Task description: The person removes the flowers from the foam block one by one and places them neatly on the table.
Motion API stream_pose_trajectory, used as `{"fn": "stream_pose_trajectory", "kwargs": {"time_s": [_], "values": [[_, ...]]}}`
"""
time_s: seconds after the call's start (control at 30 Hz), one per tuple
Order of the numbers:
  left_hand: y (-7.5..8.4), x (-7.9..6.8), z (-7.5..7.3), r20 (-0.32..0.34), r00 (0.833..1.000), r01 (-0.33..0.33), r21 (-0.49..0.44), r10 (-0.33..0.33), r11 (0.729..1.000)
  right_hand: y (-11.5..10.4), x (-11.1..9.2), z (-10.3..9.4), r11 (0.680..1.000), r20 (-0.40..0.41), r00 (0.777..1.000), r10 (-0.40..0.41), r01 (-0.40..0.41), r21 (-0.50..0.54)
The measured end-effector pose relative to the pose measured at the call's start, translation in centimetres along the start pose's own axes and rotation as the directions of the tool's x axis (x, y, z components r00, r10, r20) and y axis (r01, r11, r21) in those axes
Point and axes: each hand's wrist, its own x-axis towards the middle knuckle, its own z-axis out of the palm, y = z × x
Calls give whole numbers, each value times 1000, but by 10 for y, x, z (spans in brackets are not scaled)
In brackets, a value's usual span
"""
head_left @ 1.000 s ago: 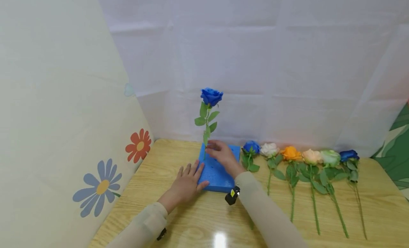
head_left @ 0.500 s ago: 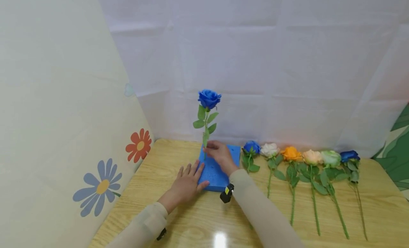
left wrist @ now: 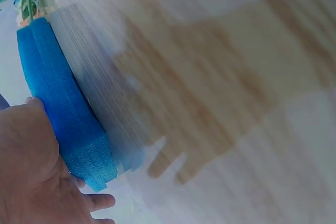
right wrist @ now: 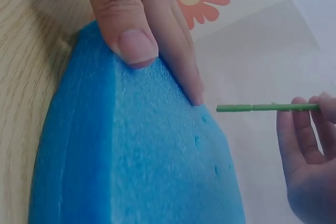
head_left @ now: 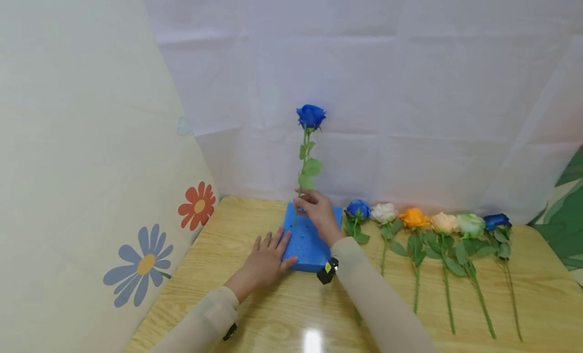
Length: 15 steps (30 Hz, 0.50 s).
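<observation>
A blue rose (head_left: 311,117) stands upright over the blue foam block (head_left: 309,254). My right hand (head_left: 316,211) pinches its green stem low down, between thumb and fingers. In the right wrist view the cut end of the stem (right wrist: 233,108) is apart from the block's surface, which has several small holes. My left hand (head_left: 265,262) rests with spread, straight fingers on the block's left edge, the thumb along its near side. The left wrist view shows the same left hand (left wrist: 31,166) against the foam.
To the right lie a blue rose (head_left: 358,209), a white rose (head_left: 384,213), an orange rose (head_left: 414,218), a peach rose (head_left: 445,223), a pale green rose (head_left: 471,225) and a dark blue rose (head_left: 497,221). A white cloth (head_left: 455,90) hangs behind the wooden table (head_left: 282,322).
My right hand has lifted the blue rose up and slightly right, its stem end now off the foam, and the bloom has turned. My left hand stays in place.
</observation>
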Motion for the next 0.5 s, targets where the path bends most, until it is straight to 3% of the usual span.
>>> {"fn": "stream_pose_trajectory", "kwargs": {"time_s": [0.23, 0.5], "values": [[2, 1, -3, 34, 999, 21, -7, -21, 1000, -8, -7, -11, 999, 31, 999, 42, -42, -27], [3, 0, -5, 35, 999, 31, -25, -30, 999, -18, -20, -25, 997, 75, 997, 33, -28, -68]]}}
